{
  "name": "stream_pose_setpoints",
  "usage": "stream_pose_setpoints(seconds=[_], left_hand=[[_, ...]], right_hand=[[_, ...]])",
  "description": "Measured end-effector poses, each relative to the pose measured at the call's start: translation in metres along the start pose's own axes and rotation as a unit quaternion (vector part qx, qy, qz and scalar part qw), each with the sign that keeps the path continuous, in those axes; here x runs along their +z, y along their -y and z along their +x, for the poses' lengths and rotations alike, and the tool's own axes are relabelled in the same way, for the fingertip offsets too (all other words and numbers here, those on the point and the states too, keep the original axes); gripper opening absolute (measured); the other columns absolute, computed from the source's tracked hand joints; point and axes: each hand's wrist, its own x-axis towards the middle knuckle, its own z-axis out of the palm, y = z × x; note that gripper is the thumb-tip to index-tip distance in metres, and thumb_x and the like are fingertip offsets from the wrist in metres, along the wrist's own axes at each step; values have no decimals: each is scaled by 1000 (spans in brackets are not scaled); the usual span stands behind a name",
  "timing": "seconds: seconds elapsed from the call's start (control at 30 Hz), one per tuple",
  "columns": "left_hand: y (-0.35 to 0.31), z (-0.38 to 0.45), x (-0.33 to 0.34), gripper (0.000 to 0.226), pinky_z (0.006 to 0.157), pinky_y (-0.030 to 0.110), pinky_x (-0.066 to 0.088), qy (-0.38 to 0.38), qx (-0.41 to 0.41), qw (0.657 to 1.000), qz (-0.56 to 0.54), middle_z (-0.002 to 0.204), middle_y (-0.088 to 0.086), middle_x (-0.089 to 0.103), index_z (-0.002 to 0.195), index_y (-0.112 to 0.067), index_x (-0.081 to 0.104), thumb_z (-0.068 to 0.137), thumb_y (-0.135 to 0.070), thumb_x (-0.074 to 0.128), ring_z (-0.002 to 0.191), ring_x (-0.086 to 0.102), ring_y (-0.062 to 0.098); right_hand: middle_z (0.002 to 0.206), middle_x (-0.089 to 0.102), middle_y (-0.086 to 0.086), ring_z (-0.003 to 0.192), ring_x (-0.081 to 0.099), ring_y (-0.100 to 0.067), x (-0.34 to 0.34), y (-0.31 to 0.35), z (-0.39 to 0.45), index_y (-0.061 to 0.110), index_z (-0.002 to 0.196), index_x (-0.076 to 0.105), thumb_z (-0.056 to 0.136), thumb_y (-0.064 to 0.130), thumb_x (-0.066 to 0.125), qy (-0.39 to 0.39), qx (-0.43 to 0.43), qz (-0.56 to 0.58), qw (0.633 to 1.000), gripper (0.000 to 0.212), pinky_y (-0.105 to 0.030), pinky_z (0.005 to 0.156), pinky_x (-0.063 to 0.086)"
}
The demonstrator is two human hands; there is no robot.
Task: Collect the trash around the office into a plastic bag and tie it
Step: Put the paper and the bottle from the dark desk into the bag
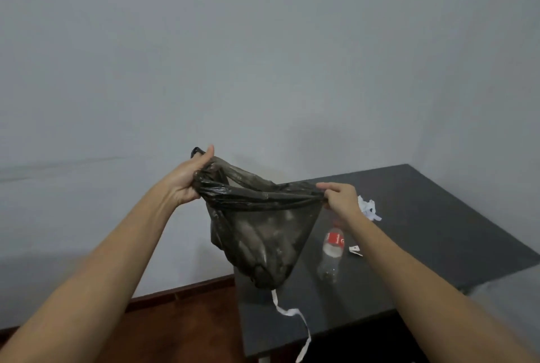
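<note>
Both arms outstretched; left hand (187, 180) and right hand (340, 197) apparently clenched.

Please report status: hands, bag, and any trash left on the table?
Left hand and right hand grip the black bag, stretched between them, untied. Bottle, crumpled paper, small scrap lie on the table. White strip trails below the bag.

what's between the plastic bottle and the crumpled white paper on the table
In the head view, the right hand and its wrist cross between the plastic bottle and crumpled white paper; otherwise bare dark table.
</note>
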Motion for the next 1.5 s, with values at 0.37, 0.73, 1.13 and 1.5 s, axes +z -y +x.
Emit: stream_pose_setpoints(seconds=[0.37,0.73,1.13,1.5], left_hand=[[9,189,18,57,87,37,56,109,-37,988,99,114,9,64,139,-12,37,91,-37,55,101,66,23],[65,212,27,81,82,27,56,136,-37,977,161,135,11,55,146,-22,25,76,-41,63,106,65,18],[74,191,31,79,99,32,44,116,-32,970,209,140,9,53,144,-32,28,75,-48,64,118,58,20],[74,167,26,90,107,40,41,85,-45,965,245,145,2,43,151,-38,1,84,-41,60,123,54,20]], right_hand=[[112,67,-10,83,64,-20,35,-45,90,3,115,67,86,-7,44,-119,112,-22,986,38,-10,63,52],[119,49,-7,109,49,-27,116,-178,-55,13,119,48,57,95,29,272,32,-428,861,105,-39,93,42],[86,59,-6,74,60,-27,57,-171,-6,12,94,50,99,21,41,-39,-6,-267,963,14,-38,66,47],[101,69,-16,85,67,-32,5,-193,47,3,115,57,40,63,80,21,348,-130,928,99,-42,75,57]])
